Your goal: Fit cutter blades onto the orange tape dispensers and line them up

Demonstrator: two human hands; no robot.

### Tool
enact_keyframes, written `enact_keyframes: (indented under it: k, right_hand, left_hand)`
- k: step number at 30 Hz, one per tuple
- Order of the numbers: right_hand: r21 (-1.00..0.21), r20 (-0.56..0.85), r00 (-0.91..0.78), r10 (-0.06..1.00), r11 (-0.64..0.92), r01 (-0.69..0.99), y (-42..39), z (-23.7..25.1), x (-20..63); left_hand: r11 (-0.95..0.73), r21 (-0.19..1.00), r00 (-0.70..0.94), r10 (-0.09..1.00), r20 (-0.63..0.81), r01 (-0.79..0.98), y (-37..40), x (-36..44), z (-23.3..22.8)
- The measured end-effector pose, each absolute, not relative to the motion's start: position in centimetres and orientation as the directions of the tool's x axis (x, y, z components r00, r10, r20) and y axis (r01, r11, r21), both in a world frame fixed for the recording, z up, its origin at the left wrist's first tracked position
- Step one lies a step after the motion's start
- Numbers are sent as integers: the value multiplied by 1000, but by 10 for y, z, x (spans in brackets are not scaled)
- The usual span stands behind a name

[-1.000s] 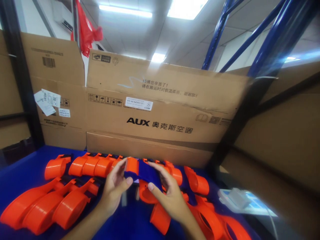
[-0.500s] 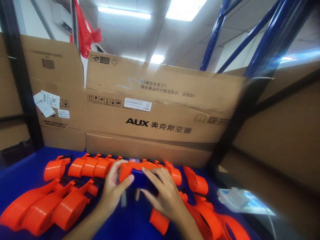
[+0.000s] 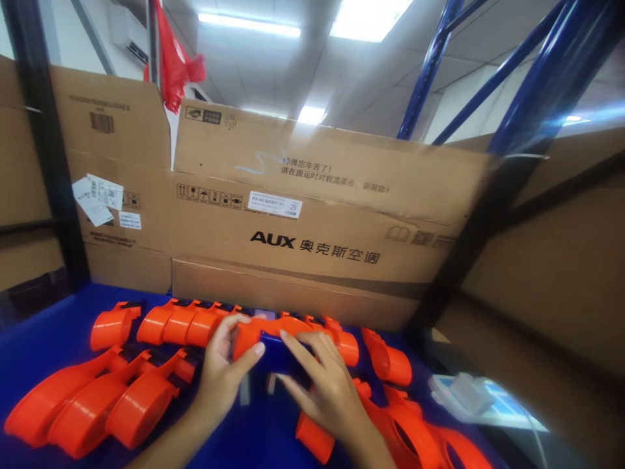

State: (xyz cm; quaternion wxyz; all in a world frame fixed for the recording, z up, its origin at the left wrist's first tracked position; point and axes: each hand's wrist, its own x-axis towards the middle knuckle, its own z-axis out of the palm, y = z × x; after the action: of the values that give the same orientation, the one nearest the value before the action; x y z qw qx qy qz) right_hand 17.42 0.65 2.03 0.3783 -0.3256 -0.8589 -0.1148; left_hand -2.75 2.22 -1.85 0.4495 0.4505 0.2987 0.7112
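Both my hands grip one orange-and-blue tape dispenser [image 3: 263, 333] low over the blue table [image 3: 43, 332]. My left hand [image 3: 222, 378] clasps its orange left end, thumb on top. Over its dark blue middle part lie the fingers of my right hand [image 3: 322, 384]. The piece sits in line with a back row of orange dispensers [image 3: 180, 322]. More orange dispensers [image 3: 92, 407] lie side by side at the front left, and others [image 3: 405, 423] are heaped at the front right.
Tall cardboard boxes [image 3: 312, 221] wall off the back of the table. A dark post [image 3: 469, 241] and blue rack beams [image 3: 532, 71] stand at the right. A white device on a paper sheet [image 3: 469, 394] lies at the right edge. A red bag [image 3: 173, 62] hangs above.
A second ago the dispenser was held higher, blue part up. My hands turned it and lowered it into the back row; since half a second ago they have barely moved.
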Motion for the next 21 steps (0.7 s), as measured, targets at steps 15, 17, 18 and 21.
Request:
enact_keyframes:
  k: [15, 17, 18, 21]
  right_hand:
    - [-862, 460, -141, 876, 479, 164, 5, 15, 166]
    - [-941, 311, -162, 936, 327, 82, 2, 11, 163]
    - [-962, 253, -173, 952, 266, 56, 0, 9, 161]
    - [-984, 178, -190, 965, 181, -5, -6, 9, 155]
  left_hand:
    - [-300, 743, 92, 896, 436, -598, 7, -22, -11]
    - [-293, 766, 122, 893, 432, -572, 8, -22, -16]
    - [-289, 772, 127, 895, 428, -565, 8, -22, -19]
    - [-274, 789, 96, 917, 386, -550, 11, -23, -28]
